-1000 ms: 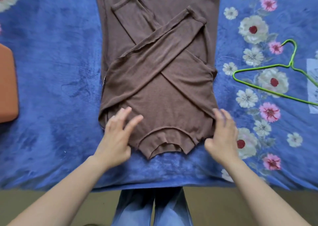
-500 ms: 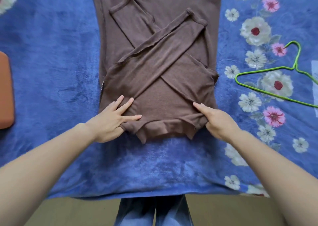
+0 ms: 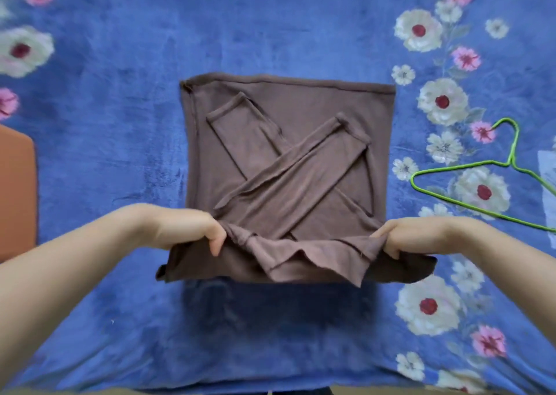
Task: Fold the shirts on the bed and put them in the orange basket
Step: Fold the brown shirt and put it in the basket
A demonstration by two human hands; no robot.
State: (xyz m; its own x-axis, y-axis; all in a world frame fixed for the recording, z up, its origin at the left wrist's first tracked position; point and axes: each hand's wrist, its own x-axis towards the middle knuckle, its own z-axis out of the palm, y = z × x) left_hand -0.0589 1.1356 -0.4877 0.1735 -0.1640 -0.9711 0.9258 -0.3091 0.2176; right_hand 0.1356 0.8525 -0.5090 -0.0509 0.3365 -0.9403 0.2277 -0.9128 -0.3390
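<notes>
The left hand (image 3: 192,229) and right hand (image 3: 412,235), knuckles up, fingers curled, each pinch the near edge of the shirt (image 3: 285,159). Bare forearms enter from 8 and 4 o'clock.

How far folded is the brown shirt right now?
Partly folded: sleeves crossed over the brown shirt, near edge lifted by left hand and right hand; final fold not yet done.

grn wire hanger (image 3: 510,162) | flat on blue floral blanket (image 3: 90,159) | R side
</notes>
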